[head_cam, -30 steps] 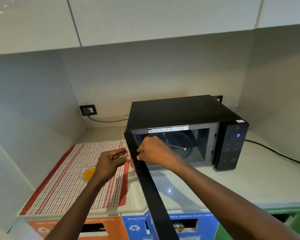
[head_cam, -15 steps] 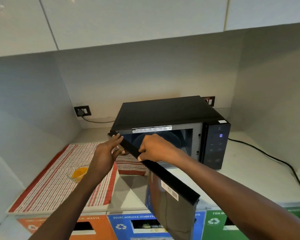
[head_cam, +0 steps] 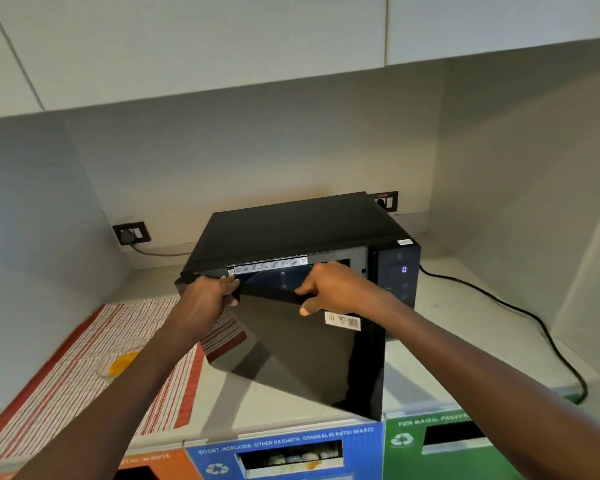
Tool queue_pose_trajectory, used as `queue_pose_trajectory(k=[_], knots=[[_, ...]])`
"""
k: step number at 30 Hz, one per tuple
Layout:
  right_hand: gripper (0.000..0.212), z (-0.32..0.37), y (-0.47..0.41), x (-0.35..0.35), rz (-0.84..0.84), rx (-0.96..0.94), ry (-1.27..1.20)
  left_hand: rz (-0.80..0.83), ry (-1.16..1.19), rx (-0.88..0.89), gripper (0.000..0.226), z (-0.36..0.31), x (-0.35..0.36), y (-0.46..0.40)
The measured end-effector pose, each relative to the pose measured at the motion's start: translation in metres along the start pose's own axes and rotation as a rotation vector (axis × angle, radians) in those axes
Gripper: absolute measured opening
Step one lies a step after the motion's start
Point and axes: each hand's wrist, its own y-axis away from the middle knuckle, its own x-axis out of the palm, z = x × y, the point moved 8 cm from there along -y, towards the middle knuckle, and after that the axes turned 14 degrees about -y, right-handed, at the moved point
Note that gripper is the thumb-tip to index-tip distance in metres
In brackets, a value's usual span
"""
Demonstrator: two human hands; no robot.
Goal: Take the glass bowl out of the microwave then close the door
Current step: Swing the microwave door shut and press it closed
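Pale grey walls and white upper cabinets [head_cam: 194, 46] enclose a light countertop [head_cam: 430, 362] on which a black box-shaped microwave [head_cam: 291, 230] stands, a blue digit lit on its dark control panel [head_cam: 399, 275] at the right end. Its glossy black door [head_cam: 302, 348] hangs part open, swung partway toward the cavity, with a narrow gap showing the lit interior behind the top edge. Both hands grip that top edge: the left hand [head_cam: 207, 299] is clenched over the hinge-side corner at about nine o'clock from the door's centre, fingers wrapped over the rim, while the right hand [head_cam: 336, 289] pinches the edge nearer the middle, thumb on the outer face and fingers curled over the inner side. At about eight o'clock from the microwave, well apart from it, the small clear glass bowl [head_cam: 120, 362] with something orange inside sits on a red-bordered, red-and-white striped cloth [head_cam: 66, 382] spread over the counter's left part. A black power cable [head_cam: 534, 323] runs from the microwave's right side toward four o'clock across the counter. Along the front edge below are labelled waste bins, an orange one [head_cam: 146, 462], a blue one [head_cam: 284, 452] and a green one [head_cam: 430, 441]. A dark wall socket [head_cam: 131, 233] sits at ten o'clock from the microwave.
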Motion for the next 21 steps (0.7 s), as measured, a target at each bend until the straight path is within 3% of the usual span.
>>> queue_pose_trajectory(k=[7,11,15,21], knots=[[0.044,-0.036,0.007,-0.018,-0.103,0.027,0.014,0.017,0.212,0.103,0.033,-0.051,-0.001,-0.017],[0.038,-0.051,0.014,-0.028,-0.187,0.055,0.119,-0.08,0.113,0.247,0.04,-0.081,0.0,-0.022],[0.027,-0.066,0.019,-0.036,-0.236,0.071,0.384,-0.118,0.085,0.225,0.049,-0.084,0.01,-0.031],[0.028,-0.095,0.018,-0.044,-0.313,0.135,0.523,-0.106,0.077,0.181,0.049,-0.089,0.02,-0.042]])
